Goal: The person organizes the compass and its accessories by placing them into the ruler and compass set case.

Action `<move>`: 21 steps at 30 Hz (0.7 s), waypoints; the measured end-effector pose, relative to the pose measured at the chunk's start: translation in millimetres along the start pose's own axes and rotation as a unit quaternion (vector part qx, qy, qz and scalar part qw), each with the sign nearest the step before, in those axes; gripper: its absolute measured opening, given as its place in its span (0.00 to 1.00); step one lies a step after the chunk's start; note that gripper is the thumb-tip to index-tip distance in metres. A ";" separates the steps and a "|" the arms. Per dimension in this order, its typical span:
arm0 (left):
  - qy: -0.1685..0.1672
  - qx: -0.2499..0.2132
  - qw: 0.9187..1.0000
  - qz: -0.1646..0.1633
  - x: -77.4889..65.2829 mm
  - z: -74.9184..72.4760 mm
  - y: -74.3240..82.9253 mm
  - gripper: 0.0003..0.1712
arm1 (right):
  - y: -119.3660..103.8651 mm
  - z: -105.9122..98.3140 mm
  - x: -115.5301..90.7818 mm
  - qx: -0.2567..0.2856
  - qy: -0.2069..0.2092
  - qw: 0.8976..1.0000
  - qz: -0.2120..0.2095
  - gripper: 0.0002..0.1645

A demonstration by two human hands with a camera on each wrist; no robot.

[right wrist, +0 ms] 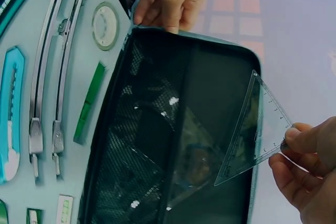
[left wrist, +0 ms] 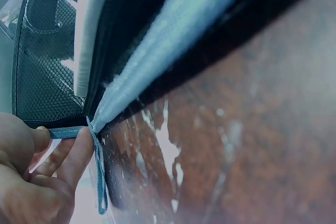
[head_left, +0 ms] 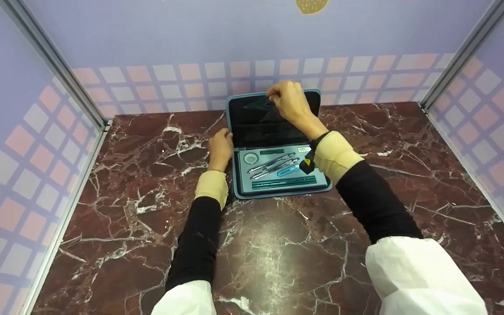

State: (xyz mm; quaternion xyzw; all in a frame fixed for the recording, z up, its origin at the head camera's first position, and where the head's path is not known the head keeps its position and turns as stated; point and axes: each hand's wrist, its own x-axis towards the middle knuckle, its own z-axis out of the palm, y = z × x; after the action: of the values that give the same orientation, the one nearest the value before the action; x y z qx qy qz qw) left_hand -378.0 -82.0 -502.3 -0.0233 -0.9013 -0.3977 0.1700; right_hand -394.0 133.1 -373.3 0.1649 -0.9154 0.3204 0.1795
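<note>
A zippered drawing-instrument case (head_left: 236, 183) lies unfolded, its dark-lined lid (head_left: 247, 135) raised at the back. My right hand (head_left: 290, 103) pinches a clear set square (right wrist: 275, 108) at one edge between thumb and fingers, in front of the lid's upper part. At the lid's lower left side, my left hand (head_left: 221, 148) grips the blue fabric edge (left wrist: 65, 132) between thumb and fingers. The lid's mesh pocket (right wrist: 134, 145) has more clear plastic pieces behind it. In the tray (head_left: 245, 175) lie a compass (right wrist: 65, 40), a blue utility knife (right wrist: 11, 114) and green pencils (head_left: 285, 182).
A round white disc-like piece (right wrist: 106, 26) and a narrow green piece (right wrist: 89, 103) also sit in the tray. The case stands on a dark red marbled table (head_left: 147, 227), near the back wall (head_left: 169, 39). Panels rise at left and right.
</note>
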 end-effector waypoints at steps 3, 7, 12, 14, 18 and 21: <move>0.002 -0.002 1.000 -0.003 -1.2 -1.0 -0.1 0.09 | 1.4 8.4 0.2 0.000 -0.010 1.000 -0.004 0.13; -0.007 0.003 1.000 -0.015 -4.3 -1.3 0.0 0.10 | 3.0 18.4 -1.6 -0.004 -0.019 1.000 -0.004 0.13; -0.011 0.000 1.000 -0.013 -4.6 0.0 2.0 0.10 | 5.8 22.7 -2.1 -0.002 -0.015 1.000 0.005 0.13; -0.009 -0.001 1.000 -0.011 -4.4 1.3 2.3 0.10 | 8.2 24.9 -2.4 -0.003 -0.018 1.000 0.007 0.14; -0.010 -0.001 1.000 -0.012 -5.3 3.9 1.9 0.10 | 12.6 31.2 -4.6 -0.011 -0.037 0.999 0.006 0.14; -0.006 -0.002 1.000 -0.011 -6.1 5.1 1.4 0.10 | 13.4 35.9 -6.2 -0.018 -0.050 0.999 -0.003 0.14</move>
State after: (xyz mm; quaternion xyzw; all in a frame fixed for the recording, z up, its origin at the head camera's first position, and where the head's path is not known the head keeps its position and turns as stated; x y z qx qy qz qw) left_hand -373.4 -76.8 -506.5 -0.0163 -0.9016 -0.4015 0.1604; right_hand -402.2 121.0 -409.3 0.1804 -0.9282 0.2949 0.1373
